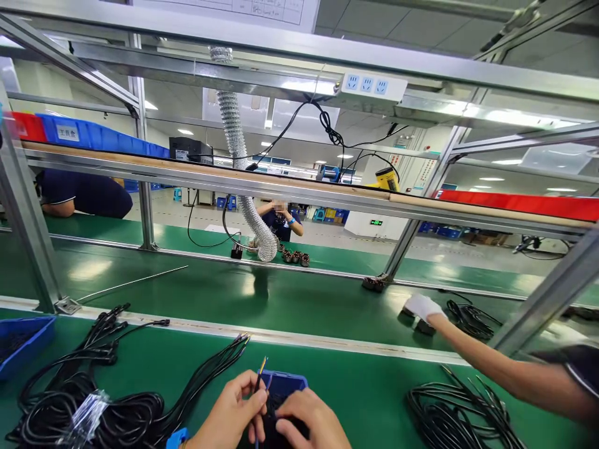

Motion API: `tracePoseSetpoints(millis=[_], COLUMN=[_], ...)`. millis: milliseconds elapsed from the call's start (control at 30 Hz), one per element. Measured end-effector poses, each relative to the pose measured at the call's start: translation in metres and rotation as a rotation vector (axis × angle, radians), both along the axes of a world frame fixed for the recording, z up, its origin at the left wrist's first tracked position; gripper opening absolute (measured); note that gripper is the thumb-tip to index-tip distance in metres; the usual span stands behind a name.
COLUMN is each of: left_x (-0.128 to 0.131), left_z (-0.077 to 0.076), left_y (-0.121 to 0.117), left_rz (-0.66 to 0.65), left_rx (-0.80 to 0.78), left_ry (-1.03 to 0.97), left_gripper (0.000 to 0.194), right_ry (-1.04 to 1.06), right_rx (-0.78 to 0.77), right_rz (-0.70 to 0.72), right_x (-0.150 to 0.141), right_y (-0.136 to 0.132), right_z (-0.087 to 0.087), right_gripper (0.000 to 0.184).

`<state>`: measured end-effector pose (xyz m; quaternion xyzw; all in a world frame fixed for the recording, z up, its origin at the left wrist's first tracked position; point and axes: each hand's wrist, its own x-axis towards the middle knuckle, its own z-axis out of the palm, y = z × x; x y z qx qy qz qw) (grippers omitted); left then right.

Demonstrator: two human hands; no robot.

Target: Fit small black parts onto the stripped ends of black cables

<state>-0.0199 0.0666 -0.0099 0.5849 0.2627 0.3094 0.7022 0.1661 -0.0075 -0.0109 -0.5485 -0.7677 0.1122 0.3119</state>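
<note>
Pinched between the thumb and fingertips of the left hand point(236, 408), a slim black cable point(261, 372), upright at its end, with fine coloured wires, one yellow, fanning from the dark sheath. Just beside, the right hand point(316, 418), fingers curled over a blue plastic bin point(292, 376) with dark contents; no telling whether anything is grasped there. Around the left wrist, a smooth blue band point(178, 438).

To the left on the smooth green mat point(374, 386), a heap of rubbery black cables point(131, 415) in round loops, cinched with crinkled clear film point(88, 413), bare coloured ends spread toward the bin. To the right, a looser coil of black cable point(449, 408). Beyond, over dark blocks point(425, 328), a co-worker's hand in a white glove point(423, 305), blurred.

Farther out, copper-toned rings point(296, 257) clustered near a ribbed, silvery duct point(234, 134), bent like a hose; above and around, straight bars of a brushed-metal frame point(407, 249).
</note>
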Motion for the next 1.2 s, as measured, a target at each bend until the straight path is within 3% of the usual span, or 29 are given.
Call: tracePoseSetpoints(millis=[67, 133, 267, 333, 400, 467, 567, 733, 900, 1000, 1200], left_x=[0.001, 0.001, 0.000, 0.000, 0.002, 0.005, 0.008, 0.007, 0.002, 0.001, 0.001], left_z=[-0.003, -0.004, -0.003, -0.002, 0.001, 0.004, 0.009, 0.013, 0.012, 0.010, 0.009], left_y=[0.000, 0.000, -0.001, -0.002, -0.003, -0.003, -0.001, 0.001, 0.001, 0.001, 0.000], left_rz=[-0.031, -0.050, -0.064, -0.051, -0.028, -0.005, 0.039, 0.060, 0.062, 0.060, 0.056], left_rx=[-0.006, -0.019, -0.029, -0.024, -0.013, 0.029, 0.106, 0.071, 0.109, 0.123, 0.168], left_ry=[0.014, 0.026, 0.106, 0.175, 0.222, 0.229, 0.204, 0.201, 0.233, 0.259, 0.299], left_gripper=[0.062, 0.061, 0.046, 0.036, 0.027, 0.020, 0.015, 0.020, 0.019, 0.021, 0.020], right_ry=[-0.301, -0.463, -0.498, -0.501, -0.500, -0.493, -0.467, -0.391, -0.017, 0.032, -0.056], right_rx=[0.037, 0.032, -0.001, -0.014, -0.022, -0.026, -0.023, -0.010, 0.199, 0.350, 0.413], right_rz=[-0.135, -0.157, -0.158, -0.167, -0.176, -0.196, -0.237, -0.262, -0.145, -0.086, -0.091], right_x=[-0.010, -0.018, -0.021, -0.020, -0.021, -0.025, -0.028, -0.022, -0.010, -0.007, -0.010], right_y=[0.011, 0.020, 0.026, 0.025, 0.024, 0.024, 0.024, 0.013, -0.001, -0.003, -0.001], right_z=[-0.020, -0.040, -0.059, -0.059, -0.059, -0.059, -0.057, -0.038, -0.007, 0.005, -0.004], right_gripper=[0.019, 0.019, 0.009, 0.017, 0.022, 0.012, 0.015, 0.019, 0.018, 0.020, 0.022])
